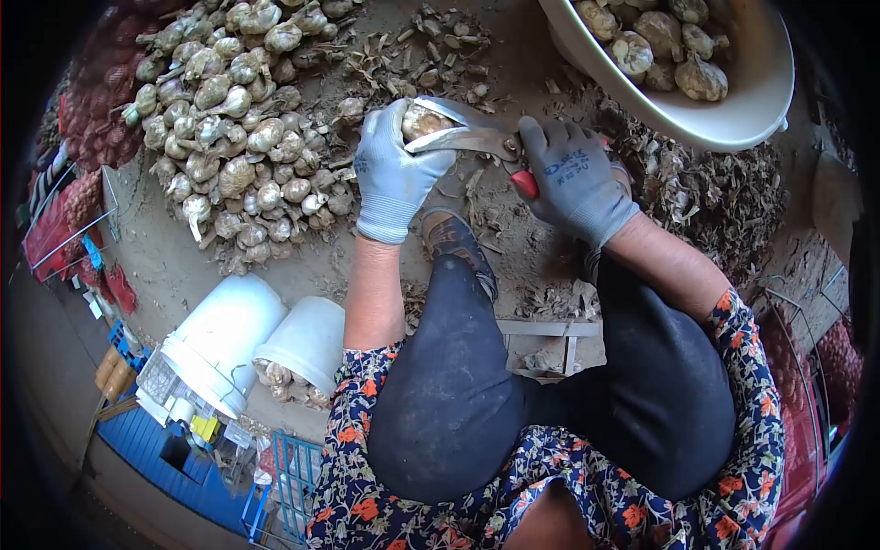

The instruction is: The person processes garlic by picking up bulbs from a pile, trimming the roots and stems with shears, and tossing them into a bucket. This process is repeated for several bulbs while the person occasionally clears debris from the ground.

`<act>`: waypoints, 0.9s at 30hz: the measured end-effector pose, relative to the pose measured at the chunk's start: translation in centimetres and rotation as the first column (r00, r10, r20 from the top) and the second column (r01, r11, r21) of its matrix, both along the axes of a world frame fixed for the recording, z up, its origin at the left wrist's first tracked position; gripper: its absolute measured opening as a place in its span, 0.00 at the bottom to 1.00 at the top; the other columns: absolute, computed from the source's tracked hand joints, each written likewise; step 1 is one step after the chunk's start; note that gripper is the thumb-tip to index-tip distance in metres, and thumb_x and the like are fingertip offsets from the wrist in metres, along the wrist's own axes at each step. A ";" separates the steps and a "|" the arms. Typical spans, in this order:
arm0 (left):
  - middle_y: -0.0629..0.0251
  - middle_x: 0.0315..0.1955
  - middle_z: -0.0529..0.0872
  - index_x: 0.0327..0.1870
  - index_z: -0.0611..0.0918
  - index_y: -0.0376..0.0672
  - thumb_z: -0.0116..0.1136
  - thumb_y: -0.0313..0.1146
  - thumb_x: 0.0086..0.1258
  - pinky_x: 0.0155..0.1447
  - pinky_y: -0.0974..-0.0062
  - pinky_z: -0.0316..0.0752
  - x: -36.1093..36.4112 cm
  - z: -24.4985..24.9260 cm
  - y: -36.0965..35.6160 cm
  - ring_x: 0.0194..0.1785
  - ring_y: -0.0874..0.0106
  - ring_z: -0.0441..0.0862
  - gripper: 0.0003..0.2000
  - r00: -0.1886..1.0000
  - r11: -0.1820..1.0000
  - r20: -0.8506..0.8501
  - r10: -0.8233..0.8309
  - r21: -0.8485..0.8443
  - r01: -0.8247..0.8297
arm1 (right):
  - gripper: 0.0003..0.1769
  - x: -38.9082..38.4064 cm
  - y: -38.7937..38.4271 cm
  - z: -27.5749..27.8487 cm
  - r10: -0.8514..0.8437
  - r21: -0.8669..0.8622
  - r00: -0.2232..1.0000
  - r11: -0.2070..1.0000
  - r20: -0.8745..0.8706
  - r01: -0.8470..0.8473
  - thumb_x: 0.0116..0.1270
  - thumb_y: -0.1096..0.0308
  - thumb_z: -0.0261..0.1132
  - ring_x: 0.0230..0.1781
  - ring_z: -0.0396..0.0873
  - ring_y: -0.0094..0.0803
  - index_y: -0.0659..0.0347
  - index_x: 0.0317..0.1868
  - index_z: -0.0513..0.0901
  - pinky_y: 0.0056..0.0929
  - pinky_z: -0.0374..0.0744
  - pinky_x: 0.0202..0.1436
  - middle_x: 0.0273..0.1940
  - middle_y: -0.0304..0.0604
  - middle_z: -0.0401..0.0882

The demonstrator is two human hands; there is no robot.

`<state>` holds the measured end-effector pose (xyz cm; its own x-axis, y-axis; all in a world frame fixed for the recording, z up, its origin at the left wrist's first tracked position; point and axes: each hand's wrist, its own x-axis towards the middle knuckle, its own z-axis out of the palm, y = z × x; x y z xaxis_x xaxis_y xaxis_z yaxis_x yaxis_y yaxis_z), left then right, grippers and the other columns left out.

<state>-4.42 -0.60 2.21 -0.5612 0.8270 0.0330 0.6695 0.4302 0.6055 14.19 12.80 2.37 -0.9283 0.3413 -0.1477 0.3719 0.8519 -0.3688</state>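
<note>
My left hand [396, 170], in a grey glove, is wrapped round a garlic bulb [423, 122]. Around that bulb lie the two open blades of a pair of shears [458, 137], one on its far side and one on its near side. To the right, my right hand [573, 181], also gloved, grips the shears by their red handles [524, 183]. A large heap of garlic bulbs [234, 156] lies to the left of my left hand.
A white basin [733, 136] holding several bulbs stands at the upper right. Cut stalks [724, 197] are piled below it. Two white buckets [229, 321] [307, 339] are at the lower left. Red net sacks [78, 206] line the left edge.
</note>
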 end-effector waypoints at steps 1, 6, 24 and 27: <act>0.54 0.39 0.81 0.50 0.78 0.31 0.70 0.34 0.49 0.49 0.68 0.76 0.1 0.1 0.2 0.41 0.60 0.80 0.26 1.000 1.000 -0.025 0.005 -0.020 -0.006 | 0.29 -0.1 0.2 0.0 -0.004 -0.005 1.000 1.000 0.001 0.004 0.63 0.50 0.62 0.38 0.78 0.54 0.66 0.53 0.67 0.47 0.76 0.44 0.39 0.57 0.76; 0.53 0.38 0.81 0.46 0.79 0.32 0.72 0.43 0.48 0.46 0.66 0.78 0.3 -0.9 1.4 0.41 0.61 0.80 0.28 0.963 0.986 0.234 0.136 -0.127 -0.108 | 0.18 0.6 0.6 -1.9 -0.055 -0.405 0.970 0.902 0.237 0.150 0.67 0.57 0.59 0.36 0.81 0.55 0.64 0.46 0.70 0.48 0.77 0.40 0.34 0.59 0.79; 0.48 0.46 0.81 0.54 0.75 0.39 0.68 0.32 0.56 0.52 0.63 0.79 -10.7 -11.3 -3.6 0.47 0.53 0.83 0.24 0.973 0.826 -0.107 0.207 -0.513 -0.232 | 0.18 1.7 0.1 -3.5 -0.075 -0.616 0.911 0.714 0.405 0.333 0.64 0.58 0.62 0.39 0.80 0.57 0.65 0.42 0.72 0.45 0.75 0.41 0.31 0.60 0.79; 0.58 0.44 0.83 0.56 0.75 0.40 0.72 0.29 0.54 0.48 0.76 0.81 -6.6 -6.6 -2.9 0.43 0.68 0.84 0.27 0.359 0.861 0.885 0.295 -0.084 -0.501 | 0.18 0.6 0.0 -2.0 -0.007 -0.551 0.873 0.773 0.487 0.314 0.64 0.58 0.60 0.43 0.80 0.56 0.65 0.44 0.70 0.48 0.76 0.48 0.36 0.62 0.80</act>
